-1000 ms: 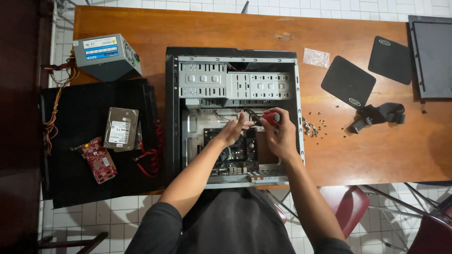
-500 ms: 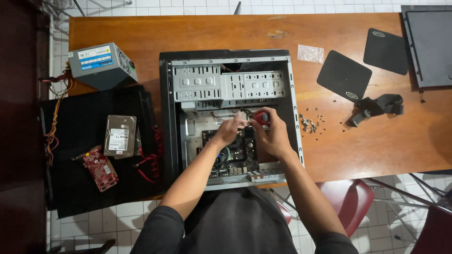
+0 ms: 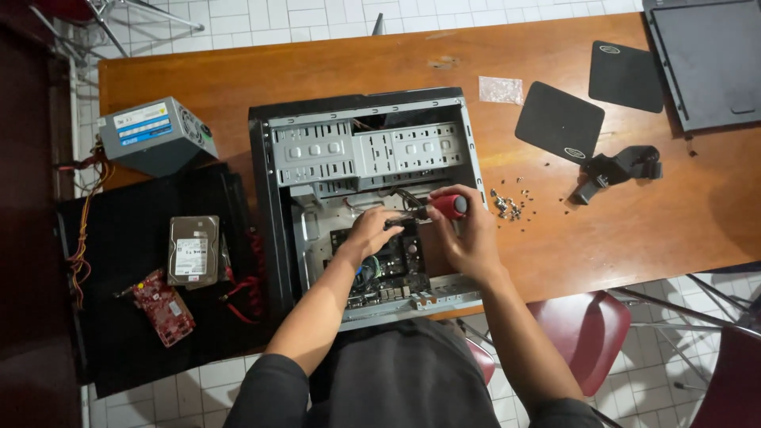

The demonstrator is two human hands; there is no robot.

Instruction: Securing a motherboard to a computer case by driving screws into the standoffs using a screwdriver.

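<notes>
Brown wooden table (image 3: pixel 333 67) holds the open PC case (image 3: pixel 265 198), grey power supply (image 3: pixel 156 135), loose screws (image 3: pixel 507 204), two black pads (image 3: pixel 559 120) and a black panel (image 3: pixel 705 59).

Inside the computer case (image 3: pixel 269 198) both hands crowd the space — the drive cage (image 3: pixel 365 154) blocks above; bare table (image 3: pixel 634 230) lies right, past the screws (image 3: pixel 507 206).
</notes>
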